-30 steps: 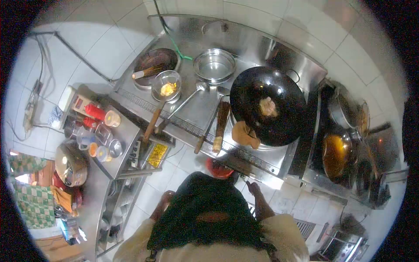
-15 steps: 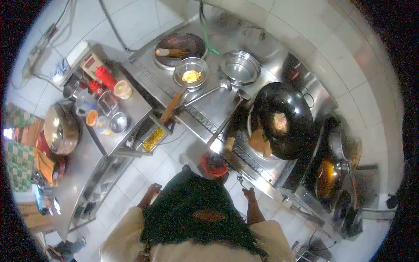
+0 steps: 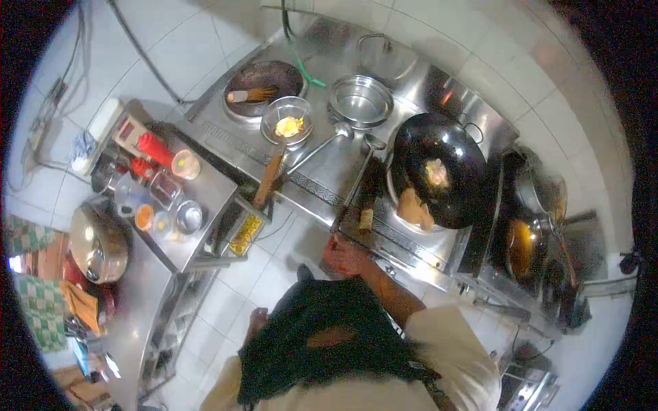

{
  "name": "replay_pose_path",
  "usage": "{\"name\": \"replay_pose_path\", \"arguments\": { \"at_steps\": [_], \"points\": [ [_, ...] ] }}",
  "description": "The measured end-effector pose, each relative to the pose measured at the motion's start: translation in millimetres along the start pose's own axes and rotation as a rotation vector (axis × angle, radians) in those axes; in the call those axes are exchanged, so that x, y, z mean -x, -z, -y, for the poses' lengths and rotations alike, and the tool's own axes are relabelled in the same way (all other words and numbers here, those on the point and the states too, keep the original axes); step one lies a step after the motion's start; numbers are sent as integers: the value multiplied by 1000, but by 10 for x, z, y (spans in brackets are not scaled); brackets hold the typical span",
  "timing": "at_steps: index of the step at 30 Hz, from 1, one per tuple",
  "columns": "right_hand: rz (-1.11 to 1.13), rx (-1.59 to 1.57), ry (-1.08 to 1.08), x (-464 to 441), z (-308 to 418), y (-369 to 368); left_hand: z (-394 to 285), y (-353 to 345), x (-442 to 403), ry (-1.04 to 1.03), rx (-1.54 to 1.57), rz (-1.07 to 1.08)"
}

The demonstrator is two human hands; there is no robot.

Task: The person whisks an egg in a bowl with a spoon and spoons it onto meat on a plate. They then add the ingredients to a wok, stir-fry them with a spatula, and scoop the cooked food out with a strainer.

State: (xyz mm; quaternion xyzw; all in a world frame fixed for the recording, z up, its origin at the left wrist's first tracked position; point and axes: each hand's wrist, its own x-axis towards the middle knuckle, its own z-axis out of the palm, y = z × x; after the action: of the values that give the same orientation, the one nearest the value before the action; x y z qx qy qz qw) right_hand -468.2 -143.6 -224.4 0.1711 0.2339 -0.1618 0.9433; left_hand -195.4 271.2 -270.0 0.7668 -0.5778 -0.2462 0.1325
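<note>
The long-handled steel ladle (image 3: pixel 361 175) lies left of the glossy black round wok (image 3: pixel 452 145), across the silver metal stove (image 3: pixel 317 179). The right hand (image 3: pixel 348 255), lately lower, now reaches its near end; whether fingers clamp, I cannot tell. Left hand (image 3: pixel 258 320) hangs apart, fingers unclear.

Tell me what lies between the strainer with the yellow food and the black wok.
In the head view, a long-handled utensil nearer the strainer, then a ladle nearer the black wok, both on the steel counter.
</note>
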Motion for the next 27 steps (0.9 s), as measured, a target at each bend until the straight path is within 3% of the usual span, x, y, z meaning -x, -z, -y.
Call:
{"name": "replay_pose_path", "arguments": {
  "at_steps": [1,2,5,9,11,15,16,17,19,20,21,22,24,26,27],
  "points": [
    [-71,435,124,-132,54,-33,-36,-26,60,112,518,-166],
    [-149,867,255,-234,93,-84,-39,11,110,94,508,-161],
    [-298,633,378,-284,-31,-544,-19,104,143,312,294,235],
    [-508,271,499,10,-355,-1374,-53,150,280,355,549,20],
    [-317,542,898,315,-329,-1769,-45,127,300,193,177,119],
    [-259,541,720,558,214,-1871,-94,238,227,200,176,251],
    [-156,574,672,755,210,-2018,-204,331,110,203,74,338],
    [-52,606,629,947,161,-2223,-29,108,-10,115,171,155],
    [-109,684,678,1348,-261,-2568,-289,313,-279,-113,308,-192],
    [-225,834,738,1599,-568,-2791,-336,342,-391,-136,312,-176],
    [-352,978,798,1794,-732,-2830,-366,392,-555,-20,376,-15],
    [-373,958,826,1844,-723,-2477,-392,456,-718,97,430,151],
    [-360,1464,1104,1828,-622,-1693,-150,124,-894,21,137,257],
    [-319,1289,1064,2414,-913,-2306,-213,81,-1065,-42,-11,313],
    [-251,1129,1010,2746,-1073,-2764,-255,85,-1125,-243,-12,142]
  ]
}}
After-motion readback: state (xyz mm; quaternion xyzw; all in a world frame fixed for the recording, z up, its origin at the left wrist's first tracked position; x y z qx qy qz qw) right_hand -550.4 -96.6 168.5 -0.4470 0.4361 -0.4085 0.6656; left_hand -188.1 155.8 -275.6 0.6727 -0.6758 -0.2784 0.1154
